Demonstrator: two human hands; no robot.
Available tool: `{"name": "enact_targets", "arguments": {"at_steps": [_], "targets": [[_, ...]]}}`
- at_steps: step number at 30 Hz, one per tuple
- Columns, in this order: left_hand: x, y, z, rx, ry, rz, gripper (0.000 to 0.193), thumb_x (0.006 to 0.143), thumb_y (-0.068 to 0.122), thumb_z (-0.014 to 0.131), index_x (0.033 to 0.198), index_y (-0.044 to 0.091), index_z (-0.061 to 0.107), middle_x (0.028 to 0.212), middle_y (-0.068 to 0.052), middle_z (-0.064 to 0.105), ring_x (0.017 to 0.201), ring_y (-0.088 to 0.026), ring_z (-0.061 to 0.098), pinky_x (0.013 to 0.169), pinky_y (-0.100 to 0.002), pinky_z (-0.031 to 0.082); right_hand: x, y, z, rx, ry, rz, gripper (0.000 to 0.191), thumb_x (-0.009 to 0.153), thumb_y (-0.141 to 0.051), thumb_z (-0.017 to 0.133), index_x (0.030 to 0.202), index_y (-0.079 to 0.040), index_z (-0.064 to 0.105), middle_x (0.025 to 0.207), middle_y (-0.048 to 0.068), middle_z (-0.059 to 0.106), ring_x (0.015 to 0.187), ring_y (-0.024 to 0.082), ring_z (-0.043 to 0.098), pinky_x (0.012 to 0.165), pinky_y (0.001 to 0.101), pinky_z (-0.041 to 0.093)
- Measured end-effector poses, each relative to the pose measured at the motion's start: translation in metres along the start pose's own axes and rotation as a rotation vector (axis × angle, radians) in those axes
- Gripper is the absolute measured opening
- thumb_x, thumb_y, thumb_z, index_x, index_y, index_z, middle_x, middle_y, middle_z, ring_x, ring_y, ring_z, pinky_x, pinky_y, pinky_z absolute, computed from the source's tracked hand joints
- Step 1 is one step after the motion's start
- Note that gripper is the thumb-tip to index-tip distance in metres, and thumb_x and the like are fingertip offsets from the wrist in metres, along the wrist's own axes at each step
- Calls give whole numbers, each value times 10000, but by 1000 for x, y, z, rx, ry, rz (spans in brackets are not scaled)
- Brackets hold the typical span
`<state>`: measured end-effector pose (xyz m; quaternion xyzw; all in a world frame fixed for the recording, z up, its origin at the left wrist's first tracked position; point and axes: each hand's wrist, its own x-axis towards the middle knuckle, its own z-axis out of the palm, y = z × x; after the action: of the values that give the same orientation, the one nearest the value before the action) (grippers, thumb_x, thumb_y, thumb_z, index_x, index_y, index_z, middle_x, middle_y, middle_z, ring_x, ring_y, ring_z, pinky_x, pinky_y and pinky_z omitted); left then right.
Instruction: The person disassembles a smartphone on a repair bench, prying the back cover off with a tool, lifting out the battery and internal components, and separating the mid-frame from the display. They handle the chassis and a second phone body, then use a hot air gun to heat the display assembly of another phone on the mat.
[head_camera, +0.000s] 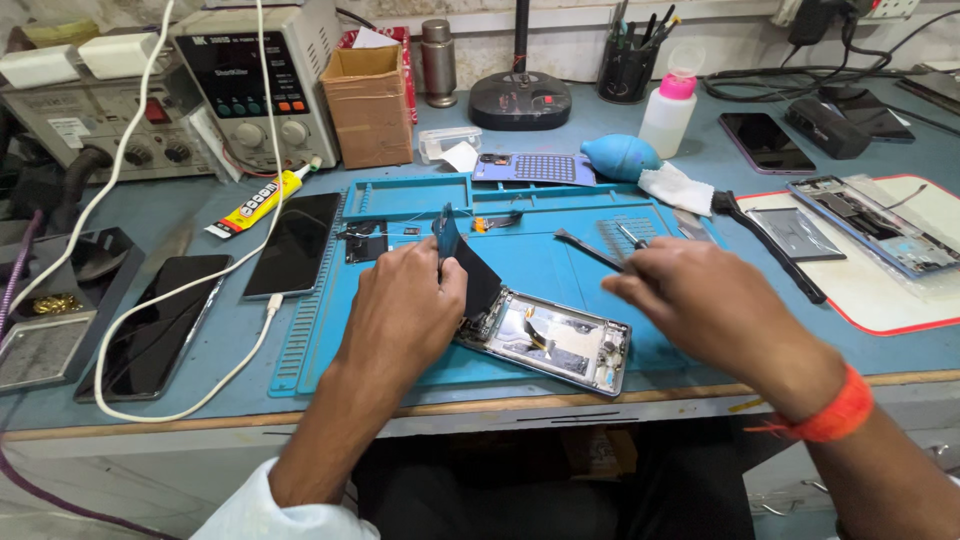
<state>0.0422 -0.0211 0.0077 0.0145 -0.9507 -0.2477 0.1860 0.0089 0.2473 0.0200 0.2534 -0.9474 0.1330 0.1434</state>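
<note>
Your left hand (405, 300) is curled shut around a dark flat piece (462, 262) that sticks up from the open phone (548, 340). Your fingers pinch the piece near its top, and it leans up and away from the phone body. The open phone lies on the blue mat (400, 195), close to the mat's front edge, with its shiny insides facing up. Its left end is touching your left hand.

Your right hand (705, 300) is closed around a thin metal tool (590, 250). The tool's tip points left, over the middle of the mat, just above the open phone. You wear a red band (838, 410) on that wrist.

On the table (720, 165), left of the mat, two dark phones lie flat. One black phone (295, 245) is just beside the mat's left edge, and another black phone (155, 325) lies nearer the table's left edge. A white cable (180, 290) loops around them. A yellow glue tube (258, 200) lies behind them.

Near the back edge of the mat sit a blue air blower (620, 155) and a white cloth (675, 188). A white bottle with a pink cap (668, 112) stands behind them. At the table's right edge, a white mat with a red rim (880, 290) holds another opened phone (870, 222). A black brush (770, 245) lies between the two mats.
</note>
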Motion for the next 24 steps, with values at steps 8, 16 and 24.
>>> {"name": "enact_targets", "arguments": {"at_steps": [8, 16, 24], "targets": [[-4, -11, 0, -25, 8, 38, 393, 967, 271, 483, 1043, -55, 689, 1055, -265, 696, 953, -466, 656, 880, -562, 497, 15, -20, 26, -43, -25, -28, 342, 930, -428, 650, 1089, -133, 721, 965, 114, 700, 937, 344, 672, 760, 484, 536], [-6, -13, 0, -53, -47, 11, 393, 939, 284, 514, 870, -64, 681, 976, -284, 696, 950, -456, 661, 880, -533, 515, 1, -49, 29, 161, -243, -207, 1069, 705, -553, 851, 1556, -136, 356, 1257, 155, 642, 1162, 342, 604, 970, 440, 488], [-17, 1, -19, -190, -149, -46, 390, 840, 345, 571, 966, -17, 644, 938, -260, 718, 930, -459, 675, 826, -540, 517, 20, -43, 21, 511, -421, -325, 1003, 728, -315, 874, 1552, -138, 329, 1422, 133, 624, 1287, 297, 620, 1041, 409, 505]]}}
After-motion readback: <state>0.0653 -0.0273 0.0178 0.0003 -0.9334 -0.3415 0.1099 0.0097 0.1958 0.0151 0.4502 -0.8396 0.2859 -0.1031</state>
